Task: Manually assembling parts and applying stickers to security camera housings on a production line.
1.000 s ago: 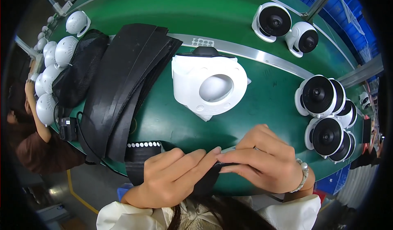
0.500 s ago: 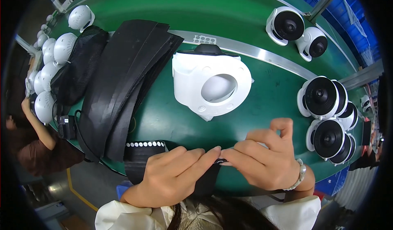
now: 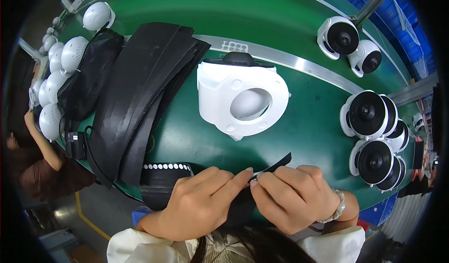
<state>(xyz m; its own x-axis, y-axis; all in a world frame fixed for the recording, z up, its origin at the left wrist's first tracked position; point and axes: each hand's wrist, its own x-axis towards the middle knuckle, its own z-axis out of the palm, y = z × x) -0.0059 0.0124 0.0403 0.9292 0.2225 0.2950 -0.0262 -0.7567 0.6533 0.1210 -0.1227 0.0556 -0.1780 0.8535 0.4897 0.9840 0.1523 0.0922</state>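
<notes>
A narrow black strip (image 3: 279, 163) sticks up to the right from between my hands, with a bit of white along its edge. My left hand (image 3: 199, 202) is closed in a pinch on the strip's near end. Right beside it, my right hand (image 3: 297, 195) has its fingers closed round the same strip, fingertips almost touching the left ones. Under my left hand lies a dark sheet (image 3: 161, 181) with a row of white dots (image 3: 166, 166) along its upper edge. Beyond the hands stands a white rounded housing (image 3: 215, 97) with an oval opening and a black top.
Long black sheets (image 3: 135, 90) are piled to the left, beside a black mesh piece (image 3: 96, 69). White round units with black fronts (image 3: 369, 115) crowd the right edge. Others ride the green belt (image 3: 224, 8) at the back. A co-worker's arm (image 3: 44, 141) reaches in at far left.
My right hand has curled its raised fingers down, and the strip's free end now shows above it. The units on the back belt have shifted right.
</notes>
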